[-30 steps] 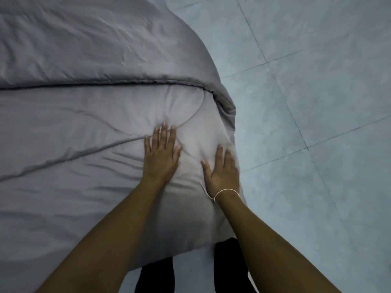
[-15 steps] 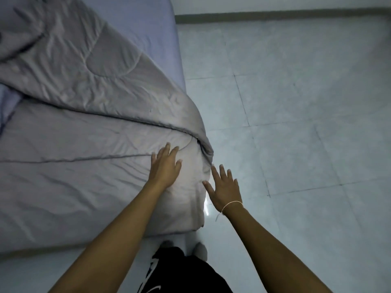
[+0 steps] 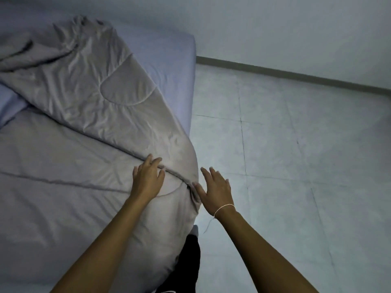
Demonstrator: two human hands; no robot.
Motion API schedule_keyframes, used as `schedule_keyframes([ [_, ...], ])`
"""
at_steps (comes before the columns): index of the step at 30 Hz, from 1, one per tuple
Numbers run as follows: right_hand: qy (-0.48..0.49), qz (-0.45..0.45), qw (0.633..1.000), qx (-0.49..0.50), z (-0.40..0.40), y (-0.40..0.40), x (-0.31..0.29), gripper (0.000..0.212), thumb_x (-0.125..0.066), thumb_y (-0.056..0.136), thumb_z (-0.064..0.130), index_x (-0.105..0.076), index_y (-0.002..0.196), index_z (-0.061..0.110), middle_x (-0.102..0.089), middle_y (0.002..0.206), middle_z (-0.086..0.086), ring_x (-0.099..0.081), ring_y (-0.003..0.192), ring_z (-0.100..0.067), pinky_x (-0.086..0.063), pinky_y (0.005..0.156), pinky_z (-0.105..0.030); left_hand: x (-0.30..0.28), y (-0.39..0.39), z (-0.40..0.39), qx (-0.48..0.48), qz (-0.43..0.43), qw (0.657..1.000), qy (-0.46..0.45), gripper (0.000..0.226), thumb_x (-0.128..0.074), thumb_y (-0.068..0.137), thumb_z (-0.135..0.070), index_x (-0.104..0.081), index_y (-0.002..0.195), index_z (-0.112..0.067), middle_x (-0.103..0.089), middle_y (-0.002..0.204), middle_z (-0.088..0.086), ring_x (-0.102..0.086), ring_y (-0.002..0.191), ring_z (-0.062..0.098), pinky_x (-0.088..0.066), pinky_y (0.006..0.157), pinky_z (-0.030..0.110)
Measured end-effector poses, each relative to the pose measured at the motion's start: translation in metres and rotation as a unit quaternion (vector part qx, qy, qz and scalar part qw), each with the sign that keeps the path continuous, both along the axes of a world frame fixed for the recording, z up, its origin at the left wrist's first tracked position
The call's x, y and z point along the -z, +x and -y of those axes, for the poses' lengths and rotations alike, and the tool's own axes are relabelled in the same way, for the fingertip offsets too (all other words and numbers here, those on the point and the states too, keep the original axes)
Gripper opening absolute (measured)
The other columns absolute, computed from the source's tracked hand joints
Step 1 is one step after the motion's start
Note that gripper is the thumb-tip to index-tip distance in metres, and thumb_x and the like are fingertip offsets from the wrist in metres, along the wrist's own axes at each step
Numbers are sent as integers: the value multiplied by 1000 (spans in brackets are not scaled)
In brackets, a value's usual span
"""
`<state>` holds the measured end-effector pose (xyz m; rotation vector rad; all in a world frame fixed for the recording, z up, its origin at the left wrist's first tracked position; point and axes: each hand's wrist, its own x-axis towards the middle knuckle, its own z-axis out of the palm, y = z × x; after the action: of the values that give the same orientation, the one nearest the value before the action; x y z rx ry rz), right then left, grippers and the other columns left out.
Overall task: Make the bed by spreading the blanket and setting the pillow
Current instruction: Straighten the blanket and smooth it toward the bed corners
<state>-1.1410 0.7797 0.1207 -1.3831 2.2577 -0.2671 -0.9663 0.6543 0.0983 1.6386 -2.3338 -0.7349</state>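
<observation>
A grey quilted blanket [image 3: 80,149] lies over the bed, its far part folded back on itself in a crumpled band. The blue bed sheet [image 3: 169,66] shows at the far right corner and at the left edge. My left hand [image 3: 148,178] rests flat on the blanket, fingertips at the folded hem. My right hand [image 3: 215,187] is at the bed's right edge with fingers spread, its thumb touching the blanket's hanging side. No pillow is in view.
Pale tiled floor [image 3: 296,166] spreads to the right of the bed. A wall with a dark skirting strip [image 3: 296,74] runs behind it. My dark trouser leg [image 3: 188,261] is beside the bed's near corner.
My view has lifted toward the far end of the bed. My right hand has slid off the blanket top to the bed's right edge. My left hand has moved up to the folded hem.
</observation>
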Motion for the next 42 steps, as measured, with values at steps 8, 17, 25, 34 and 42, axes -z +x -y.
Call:
schedule_keyframes([
  [8,-12,-32,999,-43,102,-119,-18,60,-33,96,58,-27,148,28,-26,156,-5,-21,144,-26,-17,117,-50,-26,-87,81,-75,-10,997,5,46,-49,96,-27,-44,139,-11,-30,151,20,-39,130,37,-27,111,44],
  [17,-21,-1,994,-106,229,-226,-22,66,-28,92,64,-25,149,30,-23,158,-3,-17,146,-25,-14,119,-48,-50,-162,182,-167,8,986,-19,55,-44,98,-32,-27,148,-19,-16,158,13,-14,144,30,-14,115,45],
  [25,-76,-14,967,-243,405,-319,-59,68,-28,89,67,-29,147,30,-30,155,-4,-24,144,-26,-24,115,-50,-82,-238,294,-280,9,959,-36,55,-45,97,-29,-26,148,-17,-16,157,14,-15,144,30,-16,116,48],
  [34,-64,-19,924,-377,564,-320,-49,62,-43,94,55,-26,148,29,-26,157,-4,-22,145,-27,-25,117,-46,-69,-278,385,-382,-12,923,-33,51,-49,95,-26,-35,144,-18,-21,156,14,-26,140,30,-19,114,48],
  [42,-52,-21,903,-426,717,-297,-26,63,-46,93,53,-26,148,30,-28,156,-3,-24,144,-25,-25,117,-45,-45,-230,513,-467,-6,884,-17,51,-52,93,-24,-40,142,-15,-27,153,18,-35,135,34,-26,111,51],
])
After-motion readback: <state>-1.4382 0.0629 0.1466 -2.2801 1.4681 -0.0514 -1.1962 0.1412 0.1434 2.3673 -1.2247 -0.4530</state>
